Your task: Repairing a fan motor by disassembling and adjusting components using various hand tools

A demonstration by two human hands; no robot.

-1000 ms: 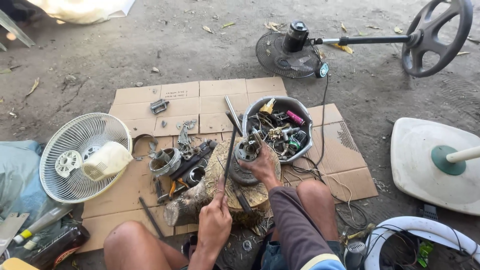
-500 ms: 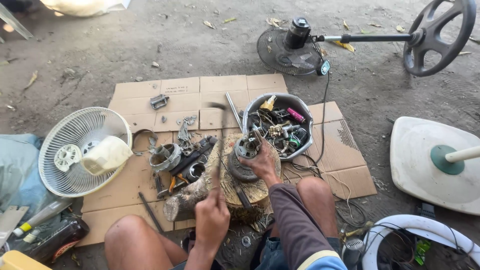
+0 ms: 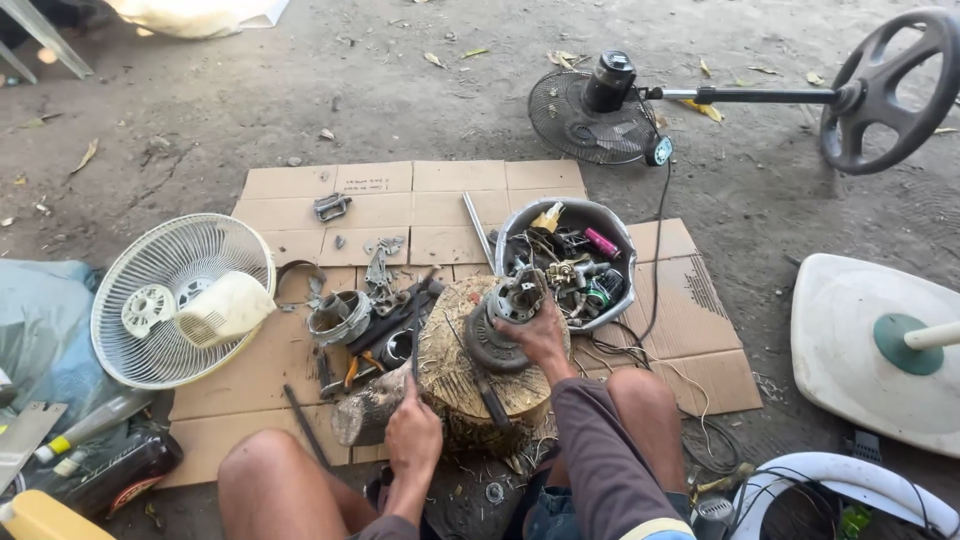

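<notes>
Swung down since half a second ago: hammer [image 3: 415, 325], gripped tight in left hand [image 3: 413, 432], head now just beside the fan motor [image 3: 508, 318]. Motor clamped by right hand [image 3: 540, 335] atop wooden stump [image 3: 450, 375]. Best struck squarely, fingers kept clear.

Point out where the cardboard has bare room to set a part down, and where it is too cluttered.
Free: the far cardboard strip beyond the small metal clip, and the right flap between the parts bowl and the white fan base, though wires trail there. Crowded: around the wood stump, where the left hand holds a tool, the right hand holds the motor.
</notes>
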